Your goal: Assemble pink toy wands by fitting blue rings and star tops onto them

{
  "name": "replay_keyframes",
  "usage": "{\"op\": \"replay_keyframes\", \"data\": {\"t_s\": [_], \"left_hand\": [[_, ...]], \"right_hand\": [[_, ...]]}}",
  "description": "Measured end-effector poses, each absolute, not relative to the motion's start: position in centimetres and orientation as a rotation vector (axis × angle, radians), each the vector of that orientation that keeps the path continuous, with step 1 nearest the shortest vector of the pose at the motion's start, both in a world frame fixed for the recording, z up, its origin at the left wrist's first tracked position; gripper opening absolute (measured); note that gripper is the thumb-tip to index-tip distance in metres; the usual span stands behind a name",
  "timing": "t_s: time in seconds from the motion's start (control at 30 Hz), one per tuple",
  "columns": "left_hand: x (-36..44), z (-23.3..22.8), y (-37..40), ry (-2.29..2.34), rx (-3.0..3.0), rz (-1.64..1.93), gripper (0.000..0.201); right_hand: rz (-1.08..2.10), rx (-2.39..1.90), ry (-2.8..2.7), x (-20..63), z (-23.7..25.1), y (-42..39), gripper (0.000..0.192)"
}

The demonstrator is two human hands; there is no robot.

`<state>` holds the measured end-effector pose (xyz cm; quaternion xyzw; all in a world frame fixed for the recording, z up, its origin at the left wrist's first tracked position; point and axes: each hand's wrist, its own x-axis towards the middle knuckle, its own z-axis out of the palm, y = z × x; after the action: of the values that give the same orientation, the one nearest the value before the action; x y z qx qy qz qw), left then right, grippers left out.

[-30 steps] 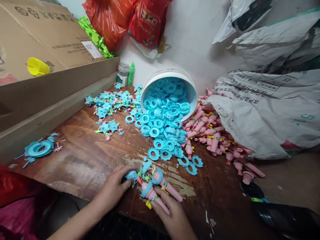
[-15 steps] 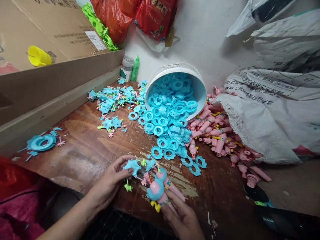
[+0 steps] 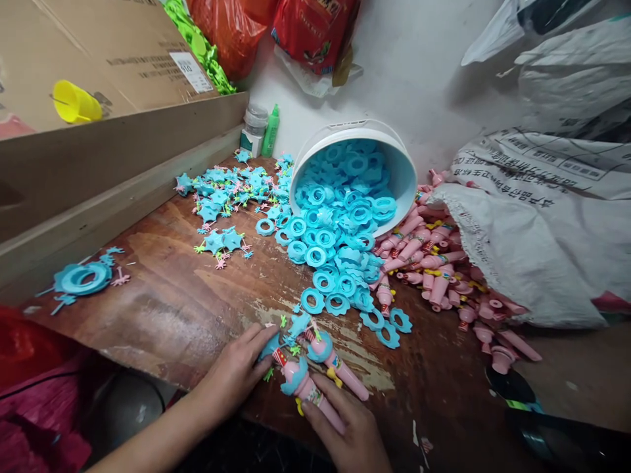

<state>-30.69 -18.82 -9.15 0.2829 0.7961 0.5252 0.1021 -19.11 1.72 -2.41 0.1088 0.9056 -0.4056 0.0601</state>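
Observation:
Low over the table's front part, my right hand [image 3: 352, 424] is closed around a pink toy stick [image 3: 315, 399] with a blue frilled collar and a red-striped tip. That tip points up and left, right by my left hand [image 3: 236, 368]. My left fingers pinch a blue star-shaped piece [image 3: 269, 347], partly hidden by the fingers, against or very near the tip. A second pink toy stick [image 3: 348, 378], also collared in blue, lies just to the right. Another blue star piece [image 3: 298, 324] with small green and pink ends is at its striped tip.
A tipped white bucket [image 3: 407, 177] spills blue scalloped rings [image 3: 325, 281] onto the wooden table [image 3: 148, 289]. More pink sticks [image 3: 438, 282] spill from a white woven sack [image 3: 542, 243]. Assembled star pieces [image 3: 227, 190] lie back left. Blue rings with loose bits [image 3: 83, 279] lie far left, below a wooden ledge [image 3: 123, 144].
My left hand has moved right and down, bringing the blue star piece to the striped tip of the held toy. The held toy has shifted slightly down and left. The view has shifted a little.

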Motion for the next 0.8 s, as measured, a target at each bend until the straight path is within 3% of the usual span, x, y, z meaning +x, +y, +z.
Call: {"op": "replay_keyframes", "data": {"t_s": [0.17, 0.27, 0.33, 0.47, 0.57, 0.63, 0.73, 0.8], "left_hand": [[-30.9, -8.7, -19.1, 2.288, 0.873, 1.572, 0.046], [-31.0, -8.3, -19.2, 2.261, 0.893, 1.567, 0.044], [-31.1, -8.0, -19.3, 2.253, 0.893, 1.56, 0.043], [-31.3, -8.0, -19.3, 2.249, 0.895, 1.554, 0.042], [-31.3, -8.5, -19.3, 2.248, 0.918, 1.586, 0.045], [-31.2, -8.7, -19.4, 2.272, 0.911, 1.584, 0.045], [-31.5, -8.2, -19.5, 2.295, 0.941, 1.541, 0.049], [-32.4, -6.8, -19.2, 2.323, 0.995, 1.519, 0.049]], "right_hand": [[-1.371, 0.531, 2.617, -19.7, -2.1, 1.2, 0.042], [-1.298, 0.495, 2.535, -21.0, 0.0, 1.4, 0.04], [-1.055, 0.396, 2.535, -22.6, 2.5, 0.8, 0.031], [-0.227, 0.326, 2.501, -26.5, 7.5, -3.1, 0.023], [0.018, 0.344, 2.428, -28.4, 8.9, -5.1, 0.029], [-0.096, 0.348, 2.486, -28.2, 8.1, -4.2, 0.028], [-0.673, 0.349, 2.56, -25.3, 4.6, 0.1, 0.025], [-0.953, 0.392, 2.604, -22.7, 1.8, 3.4, 0.038]]}}
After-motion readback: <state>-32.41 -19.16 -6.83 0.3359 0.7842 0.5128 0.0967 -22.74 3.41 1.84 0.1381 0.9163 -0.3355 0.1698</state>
